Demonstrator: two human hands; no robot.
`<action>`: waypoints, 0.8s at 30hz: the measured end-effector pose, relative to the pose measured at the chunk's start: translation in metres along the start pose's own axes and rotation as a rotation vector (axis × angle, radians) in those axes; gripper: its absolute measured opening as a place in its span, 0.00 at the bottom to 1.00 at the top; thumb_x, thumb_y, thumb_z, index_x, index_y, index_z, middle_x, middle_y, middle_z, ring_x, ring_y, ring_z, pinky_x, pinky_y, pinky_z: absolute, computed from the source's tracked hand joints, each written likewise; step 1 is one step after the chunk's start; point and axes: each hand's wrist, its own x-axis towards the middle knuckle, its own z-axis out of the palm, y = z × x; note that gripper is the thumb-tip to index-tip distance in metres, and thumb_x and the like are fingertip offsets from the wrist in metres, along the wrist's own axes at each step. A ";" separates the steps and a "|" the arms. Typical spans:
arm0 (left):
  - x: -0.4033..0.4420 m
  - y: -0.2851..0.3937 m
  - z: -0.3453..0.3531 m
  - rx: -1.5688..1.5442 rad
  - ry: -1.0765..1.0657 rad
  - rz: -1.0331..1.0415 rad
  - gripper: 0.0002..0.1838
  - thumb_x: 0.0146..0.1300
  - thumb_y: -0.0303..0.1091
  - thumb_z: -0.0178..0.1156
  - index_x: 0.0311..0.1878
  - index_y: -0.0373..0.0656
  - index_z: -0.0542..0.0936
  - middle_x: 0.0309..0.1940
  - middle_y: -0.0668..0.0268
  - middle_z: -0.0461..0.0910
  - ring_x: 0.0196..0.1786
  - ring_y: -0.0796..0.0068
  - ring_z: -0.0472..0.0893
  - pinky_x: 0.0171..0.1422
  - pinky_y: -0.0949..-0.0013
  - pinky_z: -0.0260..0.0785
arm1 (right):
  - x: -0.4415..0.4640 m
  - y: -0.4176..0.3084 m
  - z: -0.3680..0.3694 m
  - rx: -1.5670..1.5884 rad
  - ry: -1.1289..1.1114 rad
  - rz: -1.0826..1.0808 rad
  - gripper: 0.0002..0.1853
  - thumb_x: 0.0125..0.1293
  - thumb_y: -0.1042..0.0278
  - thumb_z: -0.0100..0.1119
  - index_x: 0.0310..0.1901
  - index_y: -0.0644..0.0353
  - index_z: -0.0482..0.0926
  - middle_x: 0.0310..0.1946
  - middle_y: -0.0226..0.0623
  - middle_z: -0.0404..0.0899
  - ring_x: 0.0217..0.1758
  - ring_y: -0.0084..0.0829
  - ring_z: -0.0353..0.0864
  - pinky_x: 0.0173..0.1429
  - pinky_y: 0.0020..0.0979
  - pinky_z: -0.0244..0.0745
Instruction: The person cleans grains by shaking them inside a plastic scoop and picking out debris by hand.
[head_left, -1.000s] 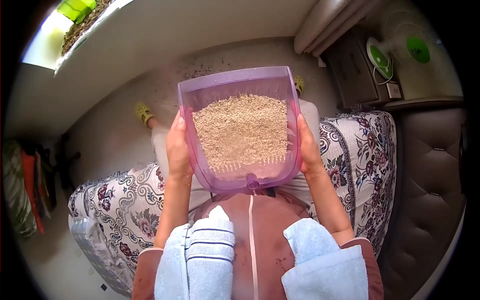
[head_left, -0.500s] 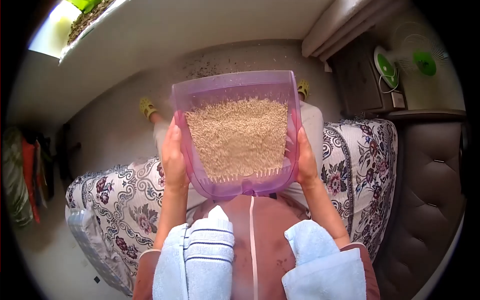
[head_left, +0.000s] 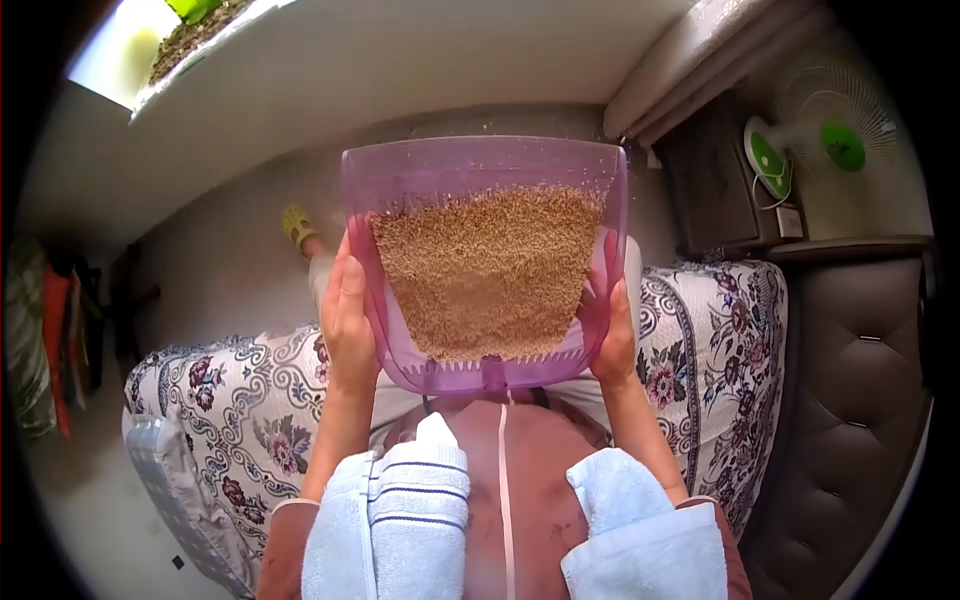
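A see-through purple dustpan [head_left: 470, 165] with a row of comb teeth is held above my lap. Tan grain [head_left: 490, 275] covers much of its floor, looking like small seeds or husks. My left hand [head_left: 348, 325] is wrapped round the pan's left side, thumb along the outer wall. On the opposite wall, my right hand [head_left: 617, 340] grips the right side, its fingers partly seen through the plastic. A few specks show in the air near the far lip.
A flower-patterned cover [head_left: 235, 405] lies over the bed on both sides of me. Blue towels [head_left: 415, 520] hang over my chest. A green-and-white fan [head_left: 840, 145] stands by a dark cabinet [head_left: 705, 185] at the right. A yellow clog [head_left: 297, 228] is on my foot.
The dustpan has tilted and shifted slightly right, its far lip now hiding the floor debris and my right clog. The grain has shifted and looks darker. Both hands keep their grip.
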 end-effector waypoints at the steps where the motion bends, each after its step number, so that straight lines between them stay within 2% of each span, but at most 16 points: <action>1: -0.002 -0.002 -0.003 0.008 0.013 -0.065 0.26 0.76 0.35 0.38 0.71 0.29 0.56 0.69 0.52 0.63 0.72 0.64 0.62 0.77 0.63 0.48 | -0.006 0.000 0.001 0.022 0.005 0.031 0.33 0.76 0.45 0.33 0.76 0.49 0.44 0.72 0.39 0.55 0.71 0.39 0.61 0.70 0.39 0.60; 5: -0.003 -0.017 -0.012 -0.011 0.066 -0.304 0.25 0.76 0.35 0.38 0.70 0.30 0.58 0.65 0.52 0.67 0.69 0.65 0.65 0.77 0.64 0.48 | 0.004 -0.010 0.001 0.015 0.098 0.249 0.31 0.77 0.47 0.32 0.75 0.51 0.50 0.68 0.40 0.62 0.66 0.34 0.67 0.67 0.34 0.64; 6: -0.001 -0.019 -0.012 -0.026 0.069 -0.241 0.25 0.76 0.35 0.38 0.70 0.30 0.58 0.65 0.52 0.67 0.69 0.65 0.65 0.77 0.64 0.48 | 0.010 -0.013 -0.004 -0.006 0.114 0.301 0.30 0.77 0.48 0.32 0.74 0.54 0.52 0.67 0.40 0.64 0.65 0.31 0.68 0.66 0.31 0.65; 9: 0.004 -0.012 -0.005 -0.159 0.035 -0.033 0.24 0.76 0.36 0.37 0.69 0.32 0.60 0.66 0.52 0.66 0.70 0.62 0.64 0.78 0.63 0.48 | 0.026 -0.056 0.018 -0.235 -0.016 0.046 0.31 0.77 0.48 0.33 0.74 0.56 0.51 0.68 0.39 0.63 0.64 0.30 0.69 0.65 0.31 0.66; 12: 0.001 0.005 0.002 -0.295 -0.017 0.170 0.24 0.76 0.36 0.37 0.69 0.32 0.59 0.68 0.52 0.63 0.71 0.61 0.62 0.79 0.61 0.46 | 0.024 -0.074 0.038 -0.333 -0.087 -0.231 0.32 0.76 0.48 0.34 0.75 0.55 0.49 0.69 0.39 0.60 0.66 0.31 0.66 0.67 0.32 0.63; 15: 0.003 -0.023 -0.006 0.011 -0.042 0.096 0.25 0.76 0.35 0.38 0.71 0.32 0.57 0.68 0.53 0.63 0.71 0.63 0.61 0.79 0.61 0.46 | 0.028 -0.003 -0.017 -0.060 -0.029 -0.022 0.32 0.76 0.48 0.35 0.75 0.55 0.47 0.71 0.39 0.57 0.71 0.33 0.61 0.71 0.33 0.58; 16: 0.001 -0.022 -0.004 -0.040 -0.014 -0.020 0.26 0.76 0.34 0.39 0.72 0.30 0.56 0.68 0.55 0.64 0.71 0.67 0.62 0.77 0.65 0.48 | 0.020 -0.002 -0.021 0.072 -0.069 0.118 0.32 0.76 0.48 0.35 0.75 0.53 0.47 0.72 0.39 0.56 0.73 0.34 0.58 0.72 0.33 0.57; 19: 0.000 -0.025 0.001 0.006 0.026 -0.146 0.26 0.76 0.34 0.39 0.71 0.29 0.57 0.67 0.55 0.64 0.70 0.68 0.63 0.76 0.66 0.50 | 0.016 0.005 -0.017 0.044 0.028 0.084 0.31 0.76 0.47 0.34 0.75 0.51 0.48 0.70 0.38 0.58 0.68 0.33 0.65 0.69 0.33 0.61; 20: 0.002 -0.030 -0.002 -0.001 0.037 -0.179 0.25 0.76 0.34 0.39 0.71 0.29 0.58 0.67 0.55 0.64 0.69 0.68 0.64 0.76 0.65 0.52 | 0.017 0.005 -0.025 0.026 0.061 0.177 0.30 0.77 0.48 0.33 0.75 0.51 0.50 0.70 0.37 0.59 0.67 0.31 0.66 0.68 0.32 0.64; 23: 0.009 -0.042 -0.011 -0.086 0.048 -0.168 0.25 0.76 0.35 0.39 0.71 0.32 0.58 0.67 0.54 0.64 0.69 0.66 0.65 0.76 0.63 0.52 | 0.031 -0.022 -0.015 -0.116 0.011 0.175 0.29 0.78 0.50 0.33 0.74 0.55 0.52 0.70 0.38 0.60 0.67 0.30 0.66 0.68 0.31 0.63; 24: 0.010 -0.037 -0.009 -0.156 0.069 -0.137 0.25 0.76 0.36 0.38 0.71 0.33 0.58 0.67 0.53 0.64 0.70 0.64 0.64 0.77 0.62 0.51 | 0.038 -0.033 -0.010 -0.233 0.023 0.119 0.28 0.78 0.53 0.33 0.73 0.59 0.53 0.69 0.38 0.61 0.67 0.29 0.66 0.69 0.30 0.62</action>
